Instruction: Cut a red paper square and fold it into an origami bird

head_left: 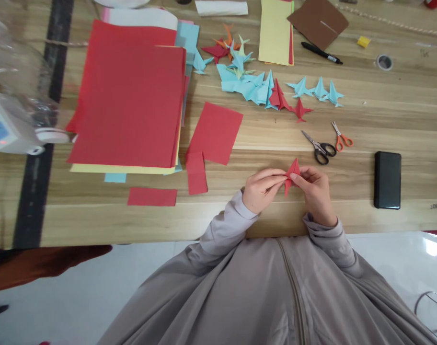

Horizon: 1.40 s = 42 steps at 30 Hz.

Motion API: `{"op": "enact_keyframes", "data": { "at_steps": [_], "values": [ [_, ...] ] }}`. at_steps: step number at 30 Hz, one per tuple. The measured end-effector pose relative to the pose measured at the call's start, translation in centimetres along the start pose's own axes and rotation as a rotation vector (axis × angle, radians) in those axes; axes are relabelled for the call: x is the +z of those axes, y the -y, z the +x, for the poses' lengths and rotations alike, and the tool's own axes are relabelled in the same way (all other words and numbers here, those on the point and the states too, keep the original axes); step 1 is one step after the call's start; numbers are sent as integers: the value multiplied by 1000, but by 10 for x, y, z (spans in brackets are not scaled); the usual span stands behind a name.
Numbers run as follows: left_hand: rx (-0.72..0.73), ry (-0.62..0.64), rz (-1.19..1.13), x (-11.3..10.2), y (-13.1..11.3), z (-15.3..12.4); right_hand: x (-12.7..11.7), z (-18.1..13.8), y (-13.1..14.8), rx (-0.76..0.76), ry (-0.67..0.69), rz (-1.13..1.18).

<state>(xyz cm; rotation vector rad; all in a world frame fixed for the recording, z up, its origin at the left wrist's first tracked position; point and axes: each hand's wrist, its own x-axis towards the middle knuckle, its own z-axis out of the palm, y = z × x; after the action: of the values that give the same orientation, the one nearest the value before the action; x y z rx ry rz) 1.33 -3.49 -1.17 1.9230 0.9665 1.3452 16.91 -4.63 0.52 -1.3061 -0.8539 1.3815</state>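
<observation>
A small red folded-paper figure [293,167] with pointed ends is held between both hands over the near edge of the table. My left hand [262,188] pinches its left side, fingers closed together. On the other side, my right hand [316,191] grips it with the thumb pressed on the front; its remaining fingers are curled behind. One red point sticks up and another hangs down between the hands. Just beyond them lie black-handled scissors [319,147] and smaller orange-handled scissors [340,137].
A stack of red sheets [128,105] lies at left, with red paper pieces [218,132] beside it. Blue folded figures [250,86] and red ones sit farther back. A black pen [321,52], yellow sheets [276,31] and a black rectangular case [387,180] are also on the table.
</observation>
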Motion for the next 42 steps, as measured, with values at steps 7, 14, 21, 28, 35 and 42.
{"op": "enact_keyframes", "data": {
  "at_steps": [7, 14, 21, 28, 35, 42],
  "values": [
    [-75, -51, -77, 0, -3, 2, -2, -2, -1, -47, 36, -58],
    [-230, -92, -251, -2, -4, 6, -4, -2, 0, -32, 98, -90],
    [-404, -124, -302, 0, -8, 5, -2, -1, 3, -9, 99, -124],
    [-633, -118, -435, 1, -8, 7, -1, -1, 5, 9, 90, -141],
    [-633, -63, -525, 1, -7, 7, 1, -2, 5, -6, 72, -188],
    [-512, 25, -508, 1, -8, 3, -2, -2, 3, 24, 100, -127]
  ]
}}
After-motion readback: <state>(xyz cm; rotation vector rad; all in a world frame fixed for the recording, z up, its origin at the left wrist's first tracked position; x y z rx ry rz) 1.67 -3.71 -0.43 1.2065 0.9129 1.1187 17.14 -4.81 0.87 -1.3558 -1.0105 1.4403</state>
